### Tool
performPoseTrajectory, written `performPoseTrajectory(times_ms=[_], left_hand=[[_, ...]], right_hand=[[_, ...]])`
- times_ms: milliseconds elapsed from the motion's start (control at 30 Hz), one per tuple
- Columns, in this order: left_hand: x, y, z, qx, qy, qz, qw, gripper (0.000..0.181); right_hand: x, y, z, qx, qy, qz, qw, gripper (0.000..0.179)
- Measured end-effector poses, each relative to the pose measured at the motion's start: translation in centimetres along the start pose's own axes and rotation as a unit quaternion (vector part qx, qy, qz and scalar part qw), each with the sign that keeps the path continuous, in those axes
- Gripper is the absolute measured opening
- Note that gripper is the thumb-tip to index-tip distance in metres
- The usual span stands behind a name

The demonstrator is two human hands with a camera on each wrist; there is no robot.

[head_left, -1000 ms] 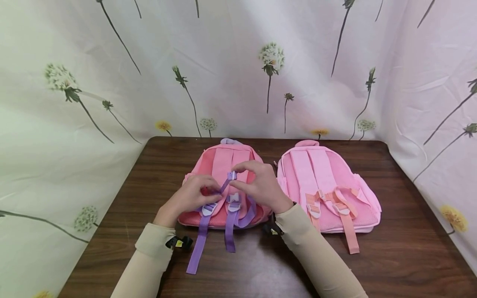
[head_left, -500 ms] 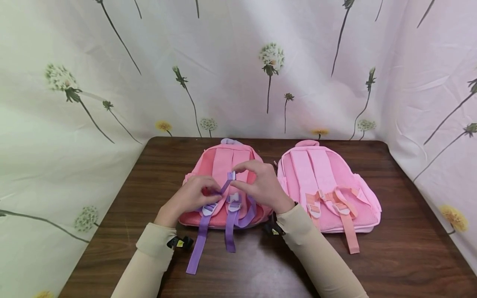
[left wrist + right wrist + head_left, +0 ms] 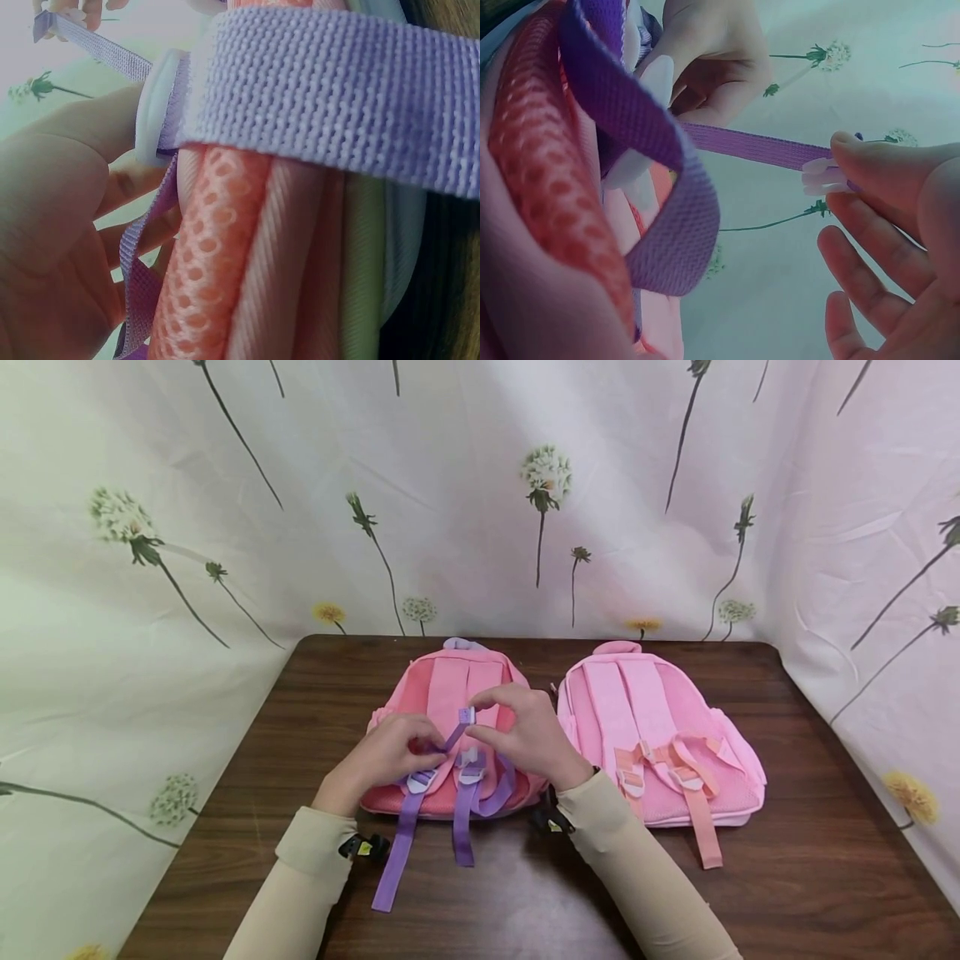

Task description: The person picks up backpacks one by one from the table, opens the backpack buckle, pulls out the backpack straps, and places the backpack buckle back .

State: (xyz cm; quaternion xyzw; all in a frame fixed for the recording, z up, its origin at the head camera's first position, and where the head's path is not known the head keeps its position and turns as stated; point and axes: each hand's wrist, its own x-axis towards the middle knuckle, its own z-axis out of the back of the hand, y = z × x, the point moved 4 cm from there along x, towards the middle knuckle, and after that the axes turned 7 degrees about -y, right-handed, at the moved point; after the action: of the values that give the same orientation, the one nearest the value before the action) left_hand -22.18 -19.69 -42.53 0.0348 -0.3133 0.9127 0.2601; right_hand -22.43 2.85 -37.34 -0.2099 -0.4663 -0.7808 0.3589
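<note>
A coral-pink backpack (image 3: 447, 681) lies with its shoulder straps facing up. Above it my right hand (image 3: 528, 735) pinches a small pale plastic buckle half (image 3: 821, 178) between thumb and index finger, its other fingers spread. From that buckle a narrow purple strap (image 3: 757, 146) runs to my left hand (image 3: 386, 750), where thumb and fingers pinch it. A second buckle part (image 3: 470, 758) rests on the backpack between the hands. In the left wrist view, a white strap adjuster (image 3: 159, 105) with wide purple webbing (image 3: 315, 90) partly covers the left fingers.
Right of the coral backpack lies a lighter pink backpack (image 3: 611, 693) with orange straps (image 3: 705, 835). Purple strap ends (image 3: 399, 860) hang over the dark wooden table (image 3: 247, 827). A dandelion-print cloth (image 3: 450, 527) hangs behind and at both sides.
Both hands keep their grip on the strap and buckle half almost still. The buckle half shifts only very slightly.
</note>
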Motion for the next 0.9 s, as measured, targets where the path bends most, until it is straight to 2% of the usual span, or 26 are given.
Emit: performPoseTrajectory(times_ms=[233, 467, 900], left_hand=[[0.0, -0.1, 0.2, 0.018, 0.006, 0.009, 0.9998, 0.014], [0.0, -0.2, 0.3, 0.003, 0.022, 0.018, 0.9996, 0.022], [-0.4, -0.3, 0.7, -0.015, 0.030, 0.023, 0.9992, 0.028]], right_hand=[[0.3, -0.6, 0.1, -0.013, 0.020, -0.032, 0.9992, 0.030], [0.3, -1.2, 0.1, -0.026, 0.049, -0.069, 0.9961, 0.028], [-0.4, -2.8, -0.3, -0.053, 0.126, -0.139, 0.9809, 0.028]])
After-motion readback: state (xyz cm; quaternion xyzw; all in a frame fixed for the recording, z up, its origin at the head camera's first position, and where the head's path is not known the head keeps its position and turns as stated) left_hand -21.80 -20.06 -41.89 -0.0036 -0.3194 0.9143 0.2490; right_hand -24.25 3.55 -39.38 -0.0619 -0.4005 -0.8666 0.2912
